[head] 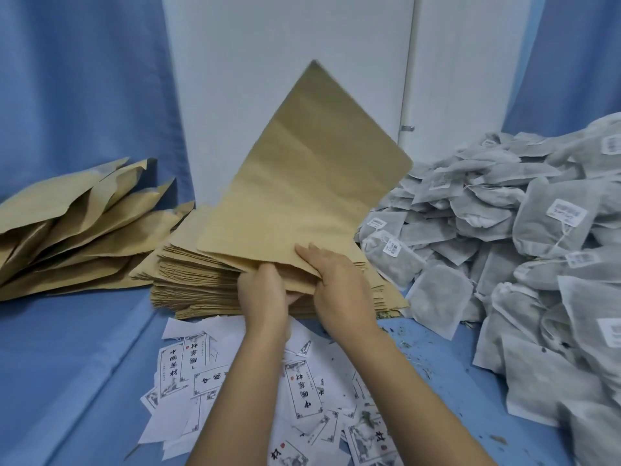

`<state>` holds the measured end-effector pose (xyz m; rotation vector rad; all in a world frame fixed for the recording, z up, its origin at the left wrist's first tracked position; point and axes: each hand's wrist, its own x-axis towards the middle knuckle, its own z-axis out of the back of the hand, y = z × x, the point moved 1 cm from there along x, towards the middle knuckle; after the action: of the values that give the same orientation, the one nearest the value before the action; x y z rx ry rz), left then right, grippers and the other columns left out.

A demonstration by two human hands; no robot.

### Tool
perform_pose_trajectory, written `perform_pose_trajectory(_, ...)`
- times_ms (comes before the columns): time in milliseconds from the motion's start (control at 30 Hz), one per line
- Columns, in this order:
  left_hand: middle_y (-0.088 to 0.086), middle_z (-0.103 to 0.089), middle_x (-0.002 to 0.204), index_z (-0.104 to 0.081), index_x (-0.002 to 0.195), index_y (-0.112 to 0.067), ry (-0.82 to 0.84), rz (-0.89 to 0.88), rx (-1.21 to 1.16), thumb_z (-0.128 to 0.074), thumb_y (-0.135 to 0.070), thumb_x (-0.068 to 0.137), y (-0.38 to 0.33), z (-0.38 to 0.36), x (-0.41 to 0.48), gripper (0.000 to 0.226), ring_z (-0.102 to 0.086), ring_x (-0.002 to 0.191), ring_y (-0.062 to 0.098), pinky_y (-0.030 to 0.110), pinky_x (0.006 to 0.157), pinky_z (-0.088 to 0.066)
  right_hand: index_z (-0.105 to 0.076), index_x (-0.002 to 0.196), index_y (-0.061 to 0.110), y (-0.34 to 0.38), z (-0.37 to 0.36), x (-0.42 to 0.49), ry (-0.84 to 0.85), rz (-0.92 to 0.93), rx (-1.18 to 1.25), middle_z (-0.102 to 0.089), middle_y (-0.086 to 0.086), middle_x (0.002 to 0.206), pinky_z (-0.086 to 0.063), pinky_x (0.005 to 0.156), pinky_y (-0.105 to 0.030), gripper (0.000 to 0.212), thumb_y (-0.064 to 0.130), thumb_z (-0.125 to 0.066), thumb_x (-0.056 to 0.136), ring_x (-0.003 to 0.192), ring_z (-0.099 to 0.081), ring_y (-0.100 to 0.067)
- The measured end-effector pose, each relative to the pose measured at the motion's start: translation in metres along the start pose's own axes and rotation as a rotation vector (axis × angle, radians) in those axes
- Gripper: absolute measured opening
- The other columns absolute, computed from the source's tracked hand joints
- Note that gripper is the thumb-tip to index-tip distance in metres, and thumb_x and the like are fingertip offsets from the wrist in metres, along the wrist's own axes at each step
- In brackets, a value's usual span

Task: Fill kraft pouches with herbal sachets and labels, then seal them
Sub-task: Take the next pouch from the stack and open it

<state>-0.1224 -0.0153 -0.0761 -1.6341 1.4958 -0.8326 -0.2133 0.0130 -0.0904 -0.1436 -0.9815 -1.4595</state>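
Blue cloth covers the worktop [84, 348]; blue curtains [84, 79] either side of a white wall [285, 45] behind.

Hidden or unclear:
- Left hand [265, 290] grips the lower edge of the lifted pouch [302, 183]. Its fingertips curl under the paper, out of sight.
- Right hand [339, 284] pinches the same edge, fingers on the front face, thumb mostly hidden below.
- Can't tell whether the pouch mouth is open; both hands cover that end.
- Both forearms cover part of the labels [302, 385], and the bottom edge of the view cuts some off.
- The right edge cuts off the sachets [524, 237].

Containers:
- Lifted pouch is tilted, top corner up against the wall, lower edge just above the stack of flat pouches [195, 284] at centre. Looks flat; contents not visible.
- Loose pile of pouches [67, 227] lies at left, some mouths gaping, insides not visible.
- Sachets are grey mesh bags with white tags, heaped at right, touching the stack.
- Labels lie scattered on the cloth in front of the stack.
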Motion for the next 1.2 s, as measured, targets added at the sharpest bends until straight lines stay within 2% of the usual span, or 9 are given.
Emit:
perform_pose_trajectory(133,0.007,-0.064,0.086,-0.059,0.090,-0.011,-0.063,0.012,0.027,-0.031,0.012,0.083,0.005,0.008,0.007,0.037,-0.060,0.074,0.021,0.029,0.054,-0.055,-0.054,0.135,0.025,-0.009,-0.003,0.000,0.013,-0.033,-0.039,-0.046,-0.001,0.145,-0.034,0.104,-0.027,0.072,-0.012,-0.037,0.075,0.134,-0.042,-0.017)
perform_pose_trajectory(267,0.007,-0.056,0.084,-0.050,0.082,-0.008,-0.132,0.037,0.164,-0.032,0.012,0.085,0.009,0.010,0.011,0.027,-0.052,0.080,0.026,0.041,0.080,-0.051,-0.061,0.128,0.017,-0.005,-0.003,-0.004,-0.271,-0.083,0.209,-0.049,0.003,0.141,-0.025,0.106,-0.013,0.077,-0.023,-0.033,0.068,0.136,-0.039,-0.012)
perform_pose_trajectory(433,0.002,-0.057,0.077,-0.052,0.076,-0.013,-0.082,0.079,0.131,-0.035,0.015,0.085,0.012,0.011,0.011,0.034,-0.051,0.067,0.022,0.033,0.067,-0.051,-0.062,0.126,0.014,-0.003,-0.001,-0.006,-0.346,-0.148,0.336,-0.049,0.011,0.134,-0.022,0.101,0.000,0.077,-0.025,-0.032,0.067,0.132,-0.044,-0.009)
perform_pose_trajectory(567,0.011,-0.059,0.100,-0.054,0.100,-0.007,-0.048,0.015,0.204,-0.045,0.008,0.084,0.014,0.015,0.015,0.024,-0.052,0.083,0.025,0.039,0.083,-0.050,-0.062,0.126,0.025,-0.003,0.003,-0.008,-0.321,-0.217,0.127,-0.063,0.011,0.127,-0.038,0.107,-0.032,0.064,-0.009,-0.049,0.074,0.116,-0.054,-0.008)
perform_pose_trajectory(667,0.008,-0.043,0.132,-0.019,0.141,-0.023,-0.056,-0.199,0.198,-0.054,0.012,0.077,0.007,0.024,0.018,0.081,-0.050,0.110,0.025,0.042,0.102,-0.042,-0.060,0.126,0.027,-0.008,0.011,-0.003,-0.303,-0.368,0.245,-0.064,0.011,0.120,-0.047,0.094,-0.035,0.056,0.002,-0.057,0.075,0.108,-0.059,-0.012)
perform_pose_trajectory(767,-0.005,-0.021,0.147,-0.007,0.144,-0.041,-0.007,-0.409,0.263,-0.056,0.014,0.074,-0.002,0.028,0.013,0.102,-0.037,0.121,0.013,0.016,0.096,-0.032,-0.062,0.120,0.024,-0.009,0.014,0.000,-0.305,-0.414,0.476,-0.061,0.020,0.102,-0.044,0.067,-0.008,0.053,0.000,-0.057,0.073,0.076,-0.058,0.012)
perform_pose_trajectory(833,-0.010,-0.025,0.149,-0.021,0.140,-0.043,0.022,-0.461,0.243,-0.056,0.006,0.081,-0.005,0.030,0.013,0.084,-0.037,0.127,0.012,0.019,0.098,-0.033,-0.061,0.117,0.027,-0.008,0.014,0.000,-0.321,-0.407,0.536,-0.060,0.024,0.099,-0.041,0.057,-0.005,0.052,-0.001,-0.055,0.073,0.065,-0.055,0.012)
perform_pose_trajectory(967,-0.019,-0.038,0.146,-0.050,0.109,-0.054,0.048,-0.591,0.339,-0.048,-0.039,0.097,-0.005,0.035,0.012,0.020,-0.036,0.131,-0.001,0.024,0.103,-0.033,-0.057,0.118,0.027,-0.009,0.015,0.001,-0.375,-0.426,0.661,-0.060,0.018,0.115,-0.039,0.076,-0.004,0.047,0.004,-0.056,0.076,0.105,-0.054,0.006)
perform_pose_trajectory(1200,-0.029,-0.063,0.097,-0.062,0.094,-0.046,0.024,-0.671,0.331,-0.061,-0.033,0.090,-0.006,0.034,0.007,0.014,-0.057,0.098,-0.016,0.001,0.081,-0.041,-0.053,0.116,0.024,-0.012,0.015,0.004,-0.461,-0.411,0.728,-0.059,0.017,0.114,-0.041,0.075,-0.002,0.041,0.011,-0.062,0.079,0.108,-0.053,0.009)
